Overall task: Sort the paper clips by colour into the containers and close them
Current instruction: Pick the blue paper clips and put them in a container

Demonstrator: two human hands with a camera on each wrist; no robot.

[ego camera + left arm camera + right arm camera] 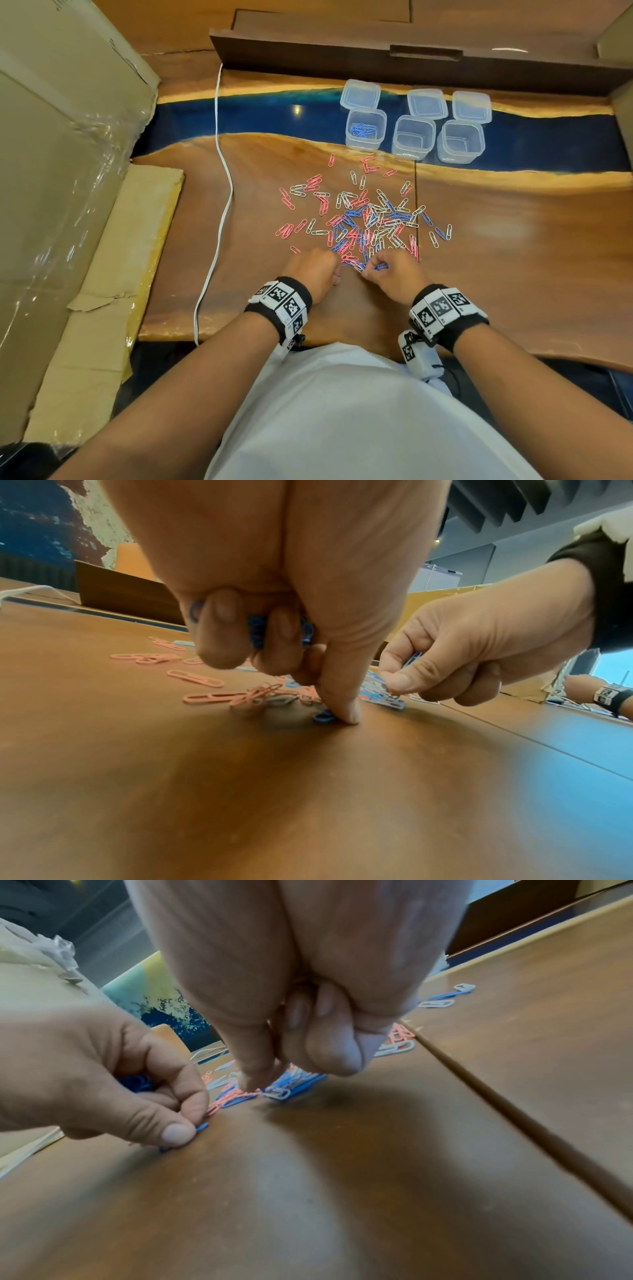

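Observation:
Pink, white and blue paper clips lie in a loose pile (pixel 363 219) on the wooden table. Behind it stand three clear containers without lids: the left one (pixel 364 132) holds several blue clips, the middle one (pixel 412 137) and the right one (pixel 460 140) look empty. Their lids (pixel 427 102) lie just behind. At the pile's near edge my left hand (pixel 325 270) grips a bunch of blue clips (pixel 257 631) in curled fingers, and one fingertip presses another blue clip (pixel 323 716) on the table. My right hand (pixel 371 269) pinches a blue clip (pixel 413 658) over the pile.
A white cord (pixel 222 192) runs down the table left of the clips. Wrapped cardboard boxes (pixel 51 154) stand at the left. A dark raised ledge (pixel 411 65) borders the back. A seam (pixel 514 1096) crosses the tabletop right of my hands.

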